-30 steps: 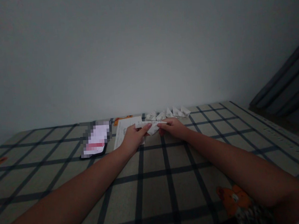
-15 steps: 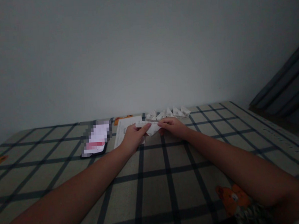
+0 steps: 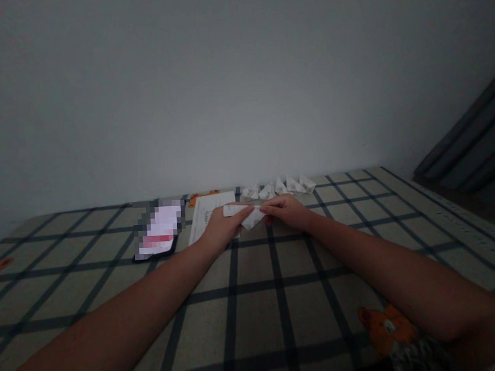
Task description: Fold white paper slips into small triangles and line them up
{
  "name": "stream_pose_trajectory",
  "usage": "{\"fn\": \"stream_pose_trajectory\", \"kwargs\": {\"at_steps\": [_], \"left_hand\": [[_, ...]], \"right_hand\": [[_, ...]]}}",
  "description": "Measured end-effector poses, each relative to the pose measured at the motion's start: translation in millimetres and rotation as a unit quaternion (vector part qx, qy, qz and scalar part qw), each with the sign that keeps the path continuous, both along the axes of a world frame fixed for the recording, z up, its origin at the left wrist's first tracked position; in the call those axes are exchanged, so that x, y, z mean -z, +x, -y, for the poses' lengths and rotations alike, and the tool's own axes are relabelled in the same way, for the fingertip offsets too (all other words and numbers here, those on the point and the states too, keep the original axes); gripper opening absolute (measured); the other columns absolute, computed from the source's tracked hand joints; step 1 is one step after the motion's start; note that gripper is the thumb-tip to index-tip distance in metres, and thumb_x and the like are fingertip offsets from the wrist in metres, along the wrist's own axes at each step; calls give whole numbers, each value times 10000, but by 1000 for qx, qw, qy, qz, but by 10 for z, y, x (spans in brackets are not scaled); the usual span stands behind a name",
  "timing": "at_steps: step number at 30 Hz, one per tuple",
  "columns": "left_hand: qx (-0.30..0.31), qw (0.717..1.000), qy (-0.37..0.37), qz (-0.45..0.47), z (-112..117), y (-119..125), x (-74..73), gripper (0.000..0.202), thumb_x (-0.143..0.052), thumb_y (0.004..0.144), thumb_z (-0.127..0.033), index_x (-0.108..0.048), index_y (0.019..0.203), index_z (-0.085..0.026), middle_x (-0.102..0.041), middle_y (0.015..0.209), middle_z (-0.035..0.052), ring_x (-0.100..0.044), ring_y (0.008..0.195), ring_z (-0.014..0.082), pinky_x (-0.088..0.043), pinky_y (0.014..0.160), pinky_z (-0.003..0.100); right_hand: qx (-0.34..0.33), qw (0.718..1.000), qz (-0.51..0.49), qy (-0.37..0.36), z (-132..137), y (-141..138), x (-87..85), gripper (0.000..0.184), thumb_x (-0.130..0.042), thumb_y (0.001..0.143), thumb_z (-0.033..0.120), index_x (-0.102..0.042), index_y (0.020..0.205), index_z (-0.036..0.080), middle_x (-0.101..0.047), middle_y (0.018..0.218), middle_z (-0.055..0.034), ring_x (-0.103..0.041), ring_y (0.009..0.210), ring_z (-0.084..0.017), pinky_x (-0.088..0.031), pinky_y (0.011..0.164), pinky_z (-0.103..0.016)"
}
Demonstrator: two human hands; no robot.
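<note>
The folded paper (image 3: pixel 252 218) was held over the checked cloth (image 3: pixel 255 329), nearer the person than the small folded pieces (image 3: pixel 294 185), its long axis running left to right, one corner pointing back toward the person. The left hand (image 3: pixel 221 226) clamped it under the thumb; the right hand (image 3: pixel 288 212) pinched its right end. Good folding seemed to want matched edges, firmly creased.

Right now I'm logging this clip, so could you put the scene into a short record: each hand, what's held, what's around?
Left hand: gripping folded paper, thumb on top
Right hand: pinching the paper's right end
Printed sheet: lying flat, partly behind left hand
Folded pieces: white, in a row near the wall
Phone: left of the sheet, partly pixelated
Surface: checked cloth
</note>
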State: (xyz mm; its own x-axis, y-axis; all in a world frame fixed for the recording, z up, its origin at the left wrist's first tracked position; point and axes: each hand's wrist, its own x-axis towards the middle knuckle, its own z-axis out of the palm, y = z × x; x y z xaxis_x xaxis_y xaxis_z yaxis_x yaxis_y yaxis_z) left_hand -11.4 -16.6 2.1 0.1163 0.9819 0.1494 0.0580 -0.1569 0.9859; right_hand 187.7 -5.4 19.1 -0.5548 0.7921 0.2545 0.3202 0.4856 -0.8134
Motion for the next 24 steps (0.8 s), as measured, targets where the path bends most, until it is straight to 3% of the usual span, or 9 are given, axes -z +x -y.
{"fn": "stream_pose_trajectory", "kwargs": {"at_steps": [8, 12, 24], "left_hand": [[1, 999, -5, -53, 26, -2, -14, 360, -694, 641, -442, -707, 843, -145, -688, 748, 98, -594, 616, 178, -418, 542, 260], [13, 999, -9, -50, 23, -2, -1, 374, -675, 661, -455, -702, 857, -138, -680, 736, 96, -584, 607, 170, -412, 540, 258], [25, 988, -87, 122, -34, 45, 34, 509, -565, 707, -586, -683, 843, -110, -670, 712, 100, -592, 610, 178, -433, 580, 268]], "right_hand": [[-11, 996, -48, -73, -39, -43, 95, 286, -513, 813, 400, -614, 801, 133, -595, 702, -7, -541, 630, -104, -432, 595, -229], [11, 998, -37, -55, -41, -57, 106, 256, -528, 805, 377, -586, 757, 132, -554, 656, 4, -509, 593, -94, -414, 564, -219], [26, 997, -49, -50, 1, -88, 48, 237, -531, 796, 355, -548, 705, 137, -548, 609, 10, -503, 576, -99, -379, 553, -220]]}}
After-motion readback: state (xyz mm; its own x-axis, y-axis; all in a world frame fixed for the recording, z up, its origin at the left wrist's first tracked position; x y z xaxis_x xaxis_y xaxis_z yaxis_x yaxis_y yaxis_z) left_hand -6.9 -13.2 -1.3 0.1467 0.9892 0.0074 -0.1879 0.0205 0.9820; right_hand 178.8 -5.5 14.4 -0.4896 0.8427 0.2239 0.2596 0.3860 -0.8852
